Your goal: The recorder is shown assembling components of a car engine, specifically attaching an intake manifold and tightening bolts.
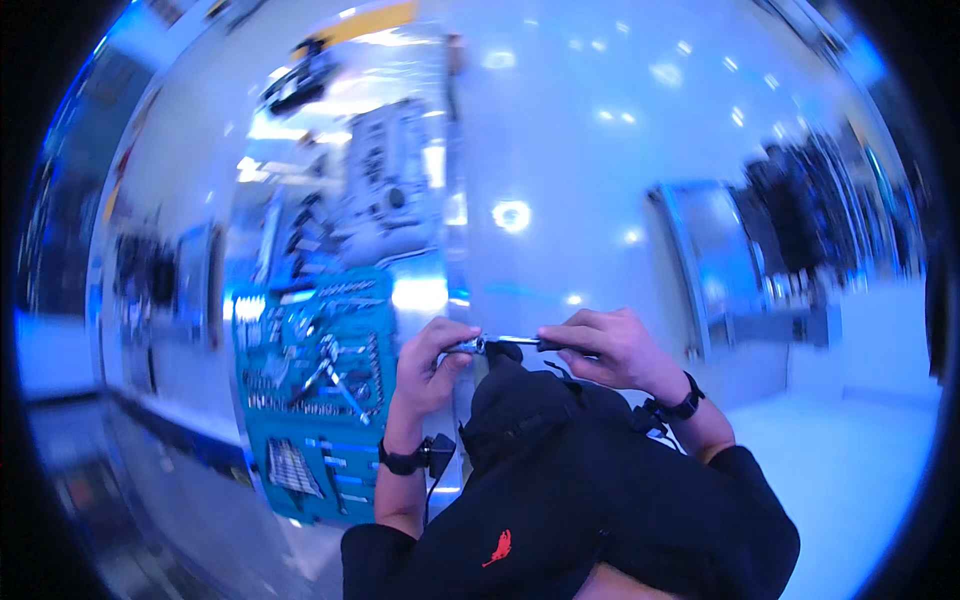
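Observation:
A ratchet wrench (pixel 513 340) is held level in front of my body, its bright metal shaft running between my two hands. My left hand (pixel 425 368) pinches the head end with thumb and fingers, where a short silver piece like a socket (pixel 463 348) shows. The dark handle is in the closed fingers of my right hand (pixel 617 348), which partly hide it. To the left of my left hand lies an open teal tool case (pixel 375 290) with rows of sockets. Across those sockets rest several loose chrome tools (pixel 325 372).
The case lies on a shiny metal bench (pixel 420 268). Farther along it are a grey cast machine part (pixel 385 170), blurred dark parts (pixel 310 225) and a black object (pixel 300 80). A grey-framed panel (pixel 705 250) and dark equipment (pixel 790 210) stand at the right.

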Motion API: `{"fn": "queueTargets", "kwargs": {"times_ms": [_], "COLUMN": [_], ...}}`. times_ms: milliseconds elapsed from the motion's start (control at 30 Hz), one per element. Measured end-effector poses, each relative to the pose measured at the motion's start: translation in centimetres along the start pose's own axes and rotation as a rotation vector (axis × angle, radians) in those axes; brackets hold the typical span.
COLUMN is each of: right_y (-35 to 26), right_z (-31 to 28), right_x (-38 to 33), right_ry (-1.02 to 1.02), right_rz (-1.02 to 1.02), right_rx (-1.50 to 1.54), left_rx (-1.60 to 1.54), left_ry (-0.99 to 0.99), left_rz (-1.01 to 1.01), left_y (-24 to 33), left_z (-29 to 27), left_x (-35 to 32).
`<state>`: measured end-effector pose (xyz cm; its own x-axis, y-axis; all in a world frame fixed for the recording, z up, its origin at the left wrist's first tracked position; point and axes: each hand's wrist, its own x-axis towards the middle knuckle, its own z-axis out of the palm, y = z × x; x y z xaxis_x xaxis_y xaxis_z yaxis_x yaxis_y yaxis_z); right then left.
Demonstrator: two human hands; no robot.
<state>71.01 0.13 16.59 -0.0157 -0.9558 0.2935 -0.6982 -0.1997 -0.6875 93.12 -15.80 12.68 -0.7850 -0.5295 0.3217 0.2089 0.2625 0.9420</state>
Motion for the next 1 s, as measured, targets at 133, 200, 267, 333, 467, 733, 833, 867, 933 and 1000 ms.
{"fn": "queueTargets", "kwargs": {"times_ms": [133, 200, 267, 333, 467, 733, 833, 867, 933, 1000], "right_y": [1.3, 2.0, 4.1, 4.1, 5.8, 9.3, 12.0, 12.7, 14.3, 15.4], "right_z": [-0.5, -1.3, -2.2, -2.9, -2.0, -4.7, -7.0, -7.6, -8.6, -9.8], "right_x": [-10.3, -14.6, -17.4, -21.4, -24.6, -25.7, -25.6, -25.6, -25.4, -25.2], "right_ry": [0.09, 0.208, 0.314, 0.392, 0.527, 0.696, 0.797, 0.81, 0.997, 1.046], "right_rz": [0.152, 0.283, 0.371, 0.475, 0.566, 0.888, 0.971, 0.996, 1.011, 1.082], "right_rx": [-0.011, -0.044, -0.066, -0.069, -0.206, -0.427, -0.221, -0.222, 0.018, 0.004], "left_rx": [0.238, 0.142, 0.134, 0.144, 0.088, 0.05, -0.048, -0.129, -0.152, -0.168], "left_ry": [-0.328, -0.386, -0.46, -0.562, -0.833, -1.404, -1.524, -1.556, -1.632, -1.702], "left_rz": [0.138, -0.033, -0.081, -0.061, -0.005, 0.07, 0.053, -0.146, -0.074, 0.001], "left_y": [-1.8, -3.2, -5.7, -5.5, -7.7, -12.6, -15.3, -15.7, -16.2, -16.8], "left_z": [8.2, 11.0, 14.1, 18.6, 25.3, 35.6, 39.2, 40.3, 43.0, 46.3], "left_x": [1.8, 2.0, 5.0, 6.6, 10.7, 20.6, 24.0, 25.1, 27.2, 29.1]}}
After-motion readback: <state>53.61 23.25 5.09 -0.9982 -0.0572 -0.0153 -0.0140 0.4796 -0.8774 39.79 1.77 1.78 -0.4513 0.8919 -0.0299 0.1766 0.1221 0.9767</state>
